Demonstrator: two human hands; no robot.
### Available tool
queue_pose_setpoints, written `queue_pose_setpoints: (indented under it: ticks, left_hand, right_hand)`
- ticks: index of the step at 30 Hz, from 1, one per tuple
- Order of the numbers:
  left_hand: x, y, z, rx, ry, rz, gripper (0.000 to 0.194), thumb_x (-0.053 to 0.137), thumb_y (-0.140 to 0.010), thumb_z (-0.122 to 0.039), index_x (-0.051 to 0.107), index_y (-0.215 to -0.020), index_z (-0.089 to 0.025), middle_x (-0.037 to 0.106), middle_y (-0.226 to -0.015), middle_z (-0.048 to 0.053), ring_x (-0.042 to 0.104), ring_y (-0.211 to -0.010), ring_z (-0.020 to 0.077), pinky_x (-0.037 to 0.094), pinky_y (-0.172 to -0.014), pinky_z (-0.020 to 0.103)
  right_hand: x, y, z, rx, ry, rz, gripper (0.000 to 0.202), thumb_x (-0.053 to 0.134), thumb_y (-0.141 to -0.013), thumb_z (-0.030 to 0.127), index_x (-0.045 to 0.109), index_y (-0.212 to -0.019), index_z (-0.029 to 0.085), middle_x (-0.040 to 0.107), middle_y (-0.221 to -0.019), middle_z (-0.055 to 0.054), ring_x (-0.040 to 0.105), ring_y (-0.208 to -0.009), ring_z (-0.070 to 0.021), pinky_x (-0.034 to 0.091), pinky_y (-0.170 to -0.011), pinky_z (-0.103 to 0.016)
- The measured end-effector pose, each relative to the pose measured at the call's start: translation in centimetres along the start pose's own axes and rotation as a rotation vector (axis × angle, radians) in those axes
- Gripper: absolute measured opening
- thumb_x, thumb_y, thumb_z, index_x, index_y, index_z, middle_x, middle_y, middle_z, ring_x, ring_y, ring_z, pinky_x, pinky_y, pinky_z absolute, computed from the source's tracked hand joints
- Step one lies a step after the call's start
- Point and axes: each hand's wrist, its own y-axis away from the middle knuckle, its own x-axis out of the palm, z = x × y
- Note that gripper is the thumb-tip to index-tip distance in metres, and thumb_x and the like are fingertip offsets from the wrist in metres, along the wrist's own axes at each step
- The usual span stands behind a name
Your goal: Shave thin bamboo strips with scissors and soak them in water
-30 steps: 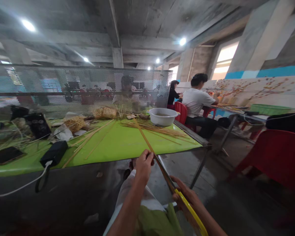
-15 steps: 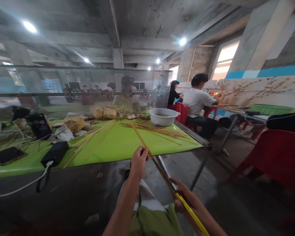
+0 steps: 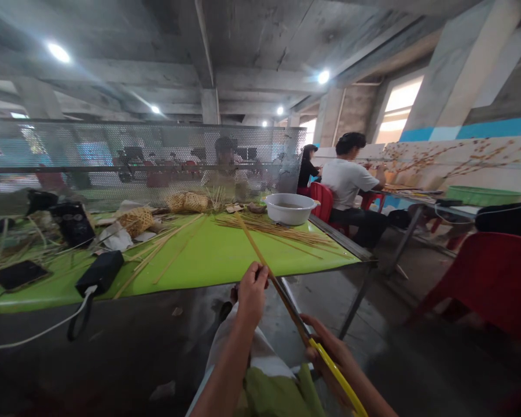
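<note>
My left hand (image 3: 252,289) pinches a long tan strip (image 3: 252,244) just off the front edge of the green table. One end of the strip reaches up over the tabletop; the other runs down toward my right hand (image 3: 327,353). That hand is closed round a tool with a yellow handle (image 3: 341,379) and a long, thin grey metal part, which lies along the strip. Where the metal and strip touch is hard to make out. Behind them, a loose pile of thin strips (image 3: 286,231) rests beside a white basin (image 3: 289,209).
The green table (image 3: 191,269) holds woven pieces (image 3: 187,201), a black power bank (image 3: 99,272) with a white cable, and a dark phone (image 3: 19,274). A mesh screen (image 3: 156,174) stands behind. Two people sit at the right, near a red chair (image 3: 481,284).
My left hand has shifted slightly right, still on the strip. My right hand and the yellow-handled tool are nearly where they were. The view has moved slightly.
</note>
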Motion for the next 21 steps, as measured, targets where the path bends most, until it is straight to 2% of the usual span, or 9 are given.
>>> queue_pose_setpoints:
  ticks: [3, 7, 11, 17, 21]
  left_hand:
    - [0.0, 0.0, 0.1, 0.005, -0.010, -0.014, 0.025, 0.054, -0.085, -0.038, 0.046, -0.069, -0.021, 0.042, -0.059, -0.006, 0.039, -0.055, 0.0107, 0.032, -0.053, 0.023]
    - [0.2, 0.1, 0.1, 0.005, -0.007, -0.017, 0.026, 0.054, -0.085, -0.041, 0.047, -0.069, -0.021, 0.041, -0.059, -0.006, 0.037, -0.054, 0.0106, 0.031, -0.053, 0.022]
    - [0.5, 0.4, 0.3, 0.003, -0.031, -0.028, 0.026, 0.053, -0.085, -0.041, 0.047, -0.069, -0.021, 0.038, -0.059, -0.006, 0.035, -0.054, 0.0107, 0.029, -0.053, 0.023]
    - [0.6, 0.7, 0.3, 0.008, -0.039, -0.044, 0.028, 0.051, -0.087, -0.044, 0.047, -0.071, -0.021, 0.037, -0.060, -0.006, 0.034, -0.055, 0.0112, 0.028, -0.053, 0.023]
    - [0.5, 0.7, 0.4, -0.001, -0.028, -0.045, 0.030, 0.052, -0.086, -0.046, 0.047, -0.071, -0.021, 0.038, -0.060, -0.006, 0.034, -0.055, 0.0110, 0.029, -0.052, 0.023]
  right_hand:
    - [0.0, -0.1, 0.2, 0.014, -0.031, 0.004, 0.071, 0.056, -0.077, 0.067, 0.046, -0.131, 0.021, 0.040, -0.064, 0.006, 0.035, -0.049, -0.0087, 0.027, -0.047, -0.021]
    - [-0.1, 0.0, 0.9, -0.080, 0.053, 0.000, 0.074, 0.054, -0.078, 0.070, 0.045, -0.133, 0.021, 0.035, -0.062, 0.007, 0.033, -0.051, -0.0091, 0.025, -0.049, -0.022]
    - [-0.1, 0.0, 1.7, -0.135, 0.096, 0.000, 0.077, 0.049, -0.080, 0.073, 0.043, -0.136, 0.021, 0.036, -0.063, 0.007, 0.033, -0.053, -0.0102, 0.024, -0.050, -0.023]
    - [0.0, -0.3, 2.0, -0.104, 0.103, 0.016, 0.076, 0.051, -0.079, 0.072, 0.043, -0.136, 0.022, 0.035, -0.062, 0.007, 0.033, -0.052, -0.0100, 0.025, -0.050, -0.022]
    - [0.2, -0.4, 1.6, -0.061, 0.061, -0.007, 0.071, 0.056, -0.077, 0.069, 0.049, -0.130, 0.021, 0.042, -0.063, 0.006, 0.036, -0.052, -0.0095, 0.025, -0.051, -0.023]
